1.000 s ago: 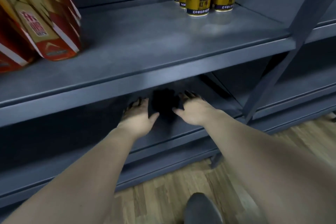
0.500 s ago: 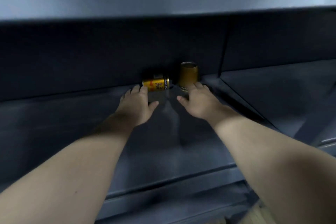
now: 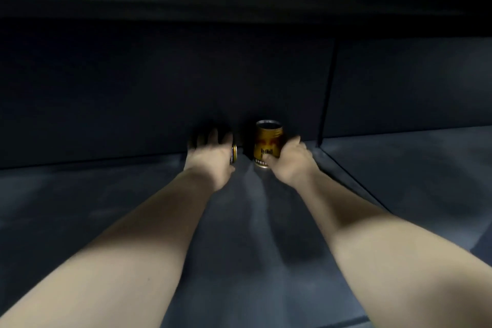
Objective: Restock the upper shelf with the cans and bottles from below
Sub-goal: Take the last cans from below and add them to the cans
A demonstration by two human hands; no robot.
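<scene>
Head view: on the lower shelf (image 3: 133,221), two cans sit far back against the wall (image 3: 159,88), with open shelf nearer and to the left. The right can (image 3: 267,141) stands upright, and the right hand (image 3: 291,161) has its thumb and fingers curled round it. The left can (image 3: 234,153) lies on its side, axis left-right, under the left hand (image 3: 210,160), whose fingers are spread; it is too dark to tell whether they grip.

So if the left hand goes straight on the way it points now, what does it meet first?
Probably the lying can, whose gold end shows beside the left hand; the hand seems to lie over it already. Past it comes the dark back wall. Depth is unclear.
</scene>
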